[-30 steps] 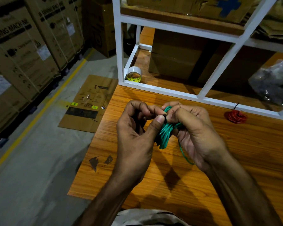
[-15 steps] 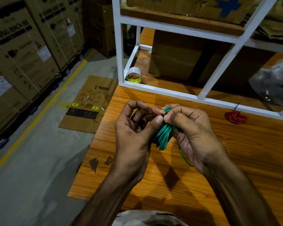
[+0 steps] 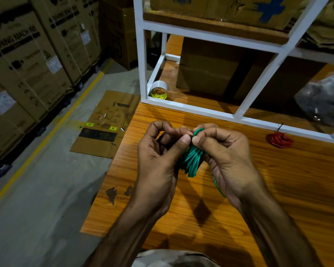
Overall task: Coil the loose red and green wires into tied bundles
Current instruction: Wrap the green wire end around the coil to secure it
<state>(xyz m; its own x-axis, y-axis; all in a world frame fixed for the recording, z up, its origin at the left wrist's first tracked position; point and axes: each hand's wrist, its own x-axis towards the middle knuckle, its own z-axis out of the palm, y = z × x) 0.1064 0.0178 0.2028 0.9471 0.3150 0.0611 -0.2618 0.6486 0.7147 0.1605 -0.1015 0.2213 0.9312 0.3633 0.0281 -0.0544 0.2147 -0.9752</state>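
Pinching the green coiled wire bundle (image 3: 191, 160) above the wooden desk (image 3: 278, 189), both hands (image 3: 158, 160) (image 3: 226, 157) were tying it; the red coiled wire bundle (image 3: 280, 139) lay finished rightward.

The coiled plastic-coated wire bundle (image 3: 191, 160) is teal green. The orange-brown wood-grain bench (image 3: 278, 189) under it bears two dark patches (image 3: 112, 192) to the bundle's left. To its right lies a red wire coil (image 3: 280, 139). Beyond the bundle stand a white-painted metal shelf frame (image 3: 258, 87) and a white tape roll with a yellow core (image 3: 158, 91).
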